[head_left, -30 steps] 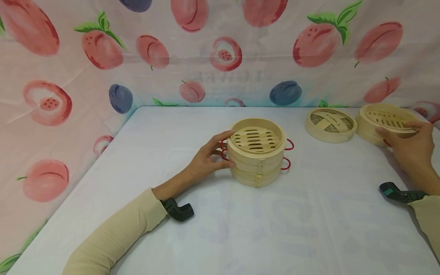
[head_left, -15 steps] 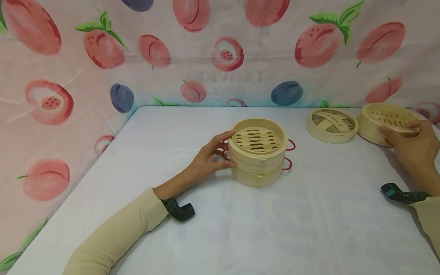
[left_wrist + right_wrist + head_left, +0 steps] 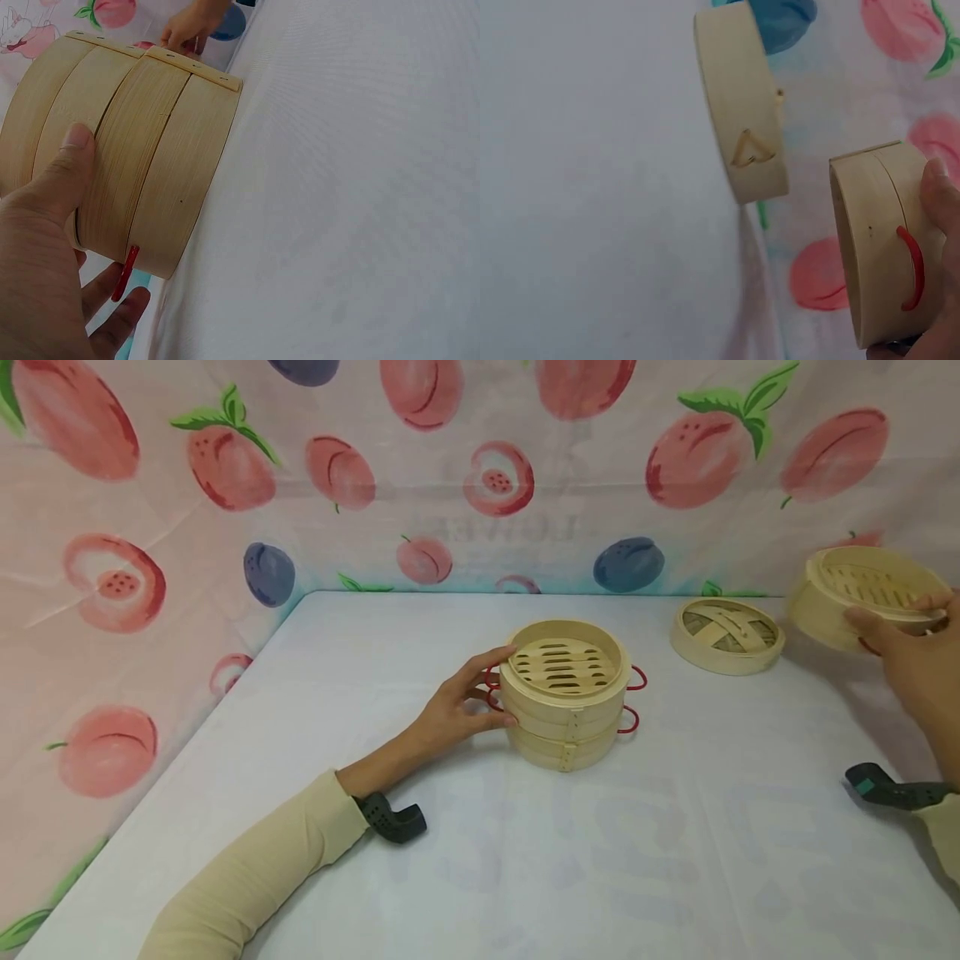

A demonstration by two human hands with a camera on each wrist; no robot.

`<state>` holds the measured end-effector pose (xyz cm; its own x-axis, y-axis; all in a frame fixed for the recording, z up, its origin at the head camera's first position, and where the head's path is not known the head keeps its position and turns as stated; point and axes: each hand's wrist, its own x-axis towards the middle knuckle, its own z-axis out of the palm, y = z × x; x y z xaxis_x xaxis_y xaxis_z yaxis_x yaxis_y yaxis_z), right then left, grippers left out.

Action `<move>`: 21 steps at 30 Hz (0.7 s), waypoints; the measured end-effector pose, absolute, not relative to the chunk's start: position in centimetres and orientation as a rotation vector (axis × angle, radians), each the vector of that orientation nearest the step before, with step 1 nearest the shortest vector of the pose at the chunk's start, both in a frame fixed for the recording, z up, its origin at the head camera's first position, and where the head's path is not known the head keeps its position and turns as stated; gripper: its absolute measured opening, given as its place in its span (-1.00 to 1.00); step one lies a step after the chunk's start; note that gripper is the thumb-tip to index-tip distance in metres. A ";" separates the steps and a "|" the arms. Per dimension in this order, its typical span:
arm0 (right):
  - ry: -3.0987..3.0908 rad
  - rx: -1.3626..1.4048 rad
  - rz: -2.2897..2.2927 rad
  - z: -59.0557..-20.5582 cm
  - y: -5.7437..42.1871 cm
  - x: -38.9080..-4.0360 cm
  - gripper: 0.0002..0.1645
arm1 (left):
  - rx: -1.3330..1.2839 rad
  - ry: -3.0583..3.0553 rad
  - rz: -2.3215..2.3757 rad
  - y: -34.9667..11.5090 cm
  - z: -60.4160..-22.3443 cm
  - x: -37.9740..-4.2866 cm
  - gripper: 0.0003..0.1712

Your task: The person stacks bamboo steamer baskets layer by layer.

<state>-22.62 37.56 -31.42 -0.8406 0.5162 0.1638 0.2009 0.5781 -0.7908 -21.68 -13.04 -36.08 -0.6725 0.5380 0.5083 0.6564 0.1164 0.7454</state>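
Two stacked bamboo steamer baskets (image 3: pixel 566 718) with red side handles stand mid-table, their slatted base visible inside the top one. My left hand (image 3: pixel 453 714) holds the stack's left side; in the left wrist view the thumb lies on the stack (image 3: pixel 142 150) and other fingers hang by a red handle (image 3: pixel 126 274). Off the table at the far right, a third steamer basket (image 3: pixel 821 606) is gripped by my right hand (image 3: pixel 915 664), thumb on its near wall. The right wrist view shows this basket (image 3: pixel 877 255) hanging above the table with a red handle facing the camera.
A woven bamboo lid (image 3: pixel 723 643) lies at the back right, left of the raised basket. White cloth (image 3: pixel 637 860) covers the table. A fruit-printed curtain (image 3: pixel 555 468) rises behind the back edge and along the left.
My right hand has lifted the third steamer basket off the table, up and slightly right, away from the lid. The left hand and the stack have not moved.
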 end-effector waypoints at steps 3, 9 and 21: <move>-2.426 -0.550 1.205 -30.5 37.2 -22.7 -0.47 | -1.220 -2.264 -1.597 -13.1 -36.1 -21.7 -0.04; -2.417 -0.459 1.313 -29.1 35.6 -23.2 -0.46 | -1.204 -2.275 -1.610 -13.1 -36.0 -21.6 -0.03; -2.421 -0.365 1.258 -26.8 31.7 -23.1 -0.61 | -1.220 -2.269 -1.630 -12.7 -33.3 -19.6 -0.11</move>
